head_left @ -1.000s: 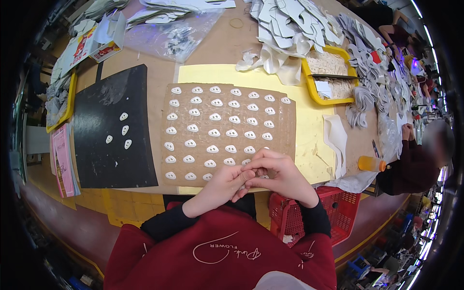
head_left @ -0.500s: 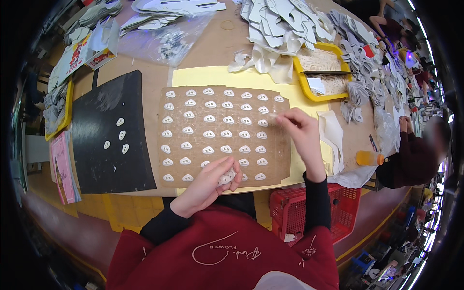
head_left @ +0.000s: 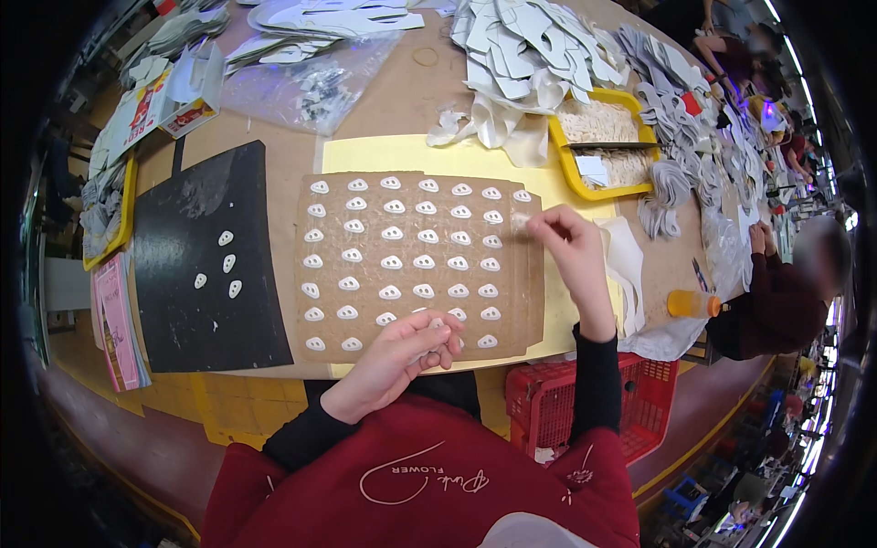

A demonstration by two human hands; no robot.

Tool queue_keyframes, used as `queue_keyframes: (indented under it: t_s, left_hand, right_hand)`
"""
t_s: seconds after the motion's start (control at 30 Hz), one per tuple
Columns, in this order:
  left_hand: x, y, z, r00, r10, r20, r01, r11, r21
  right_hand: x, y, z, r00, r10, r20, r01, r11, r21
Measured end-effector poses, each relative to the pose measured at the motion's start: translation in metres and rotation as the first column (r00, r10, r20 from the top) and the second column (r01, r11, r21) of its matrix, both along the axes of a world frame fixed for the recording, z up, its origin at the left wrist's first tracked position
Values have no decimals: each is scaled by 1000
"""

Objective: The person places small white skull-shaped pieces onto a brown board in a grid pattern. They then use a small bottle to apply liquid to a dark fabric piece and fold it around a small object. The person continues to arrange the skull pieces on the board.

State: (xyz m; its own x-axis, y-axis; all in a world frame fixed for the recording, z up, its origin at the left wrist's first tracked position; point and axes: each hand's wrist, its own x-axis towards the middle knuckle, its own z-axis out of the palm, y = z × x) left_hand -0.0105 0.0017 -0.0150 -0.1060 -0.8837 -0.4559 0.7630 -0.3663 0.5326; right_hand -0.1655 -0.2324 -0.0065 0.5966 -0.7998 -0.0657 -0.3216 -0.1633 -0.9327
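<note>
Rows of small white rounded-triangle pieces, each with two holes, lie on a brown cardboard sheet. One such white piece sits near the sheet's middle. Over the sheet's right edge, below the top piece of the last column, my right hand is closed in a pinch on a small, blurred white piece. My left hand curls, palm up, over the near edge around several white pieces, mostly hidden by its fingers. It covers part of the lower rows.
A black board with a few white pieces lies left. Under the cardboard is a yellow sheet. Cut white parts and a yellow tray are at the back. An orange bottle stands right, near another person. A red crate is below.
My left fingers have closed further over the white pieces, which show less now. My right hand stays pinched near the right column. The whole view has shifted slightly.
</note>
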Motion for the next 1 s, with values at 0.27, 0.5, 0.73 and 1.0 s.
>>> queue_keyframes:
  t_s: [0.27, 0.5, 0.73, 1.0]
  left_hand:
    - [-9, -11, 0, 961, 264, 81, -261, 964, -44]
    - [9, -3, 1, 974, 25, 226, -27, 1000, 10]
    - [9, 3, -2, 966, -125, 227, 119, 992, 38]
    - [2, 3, 4, 961, -179, 212, 182, 983, 8]
  right_hand:
    - [14, 84, 27, 896, 442, 53, -439, 897, -55]
    - [19, 84, 43, 853, 521, 42, -515, 852, -98]
    - [12, 76, 44, 730, 683, 15, -682, 727, 77]
    - [4, 74, 47, 686, 727, -32, -721, 685, 104]
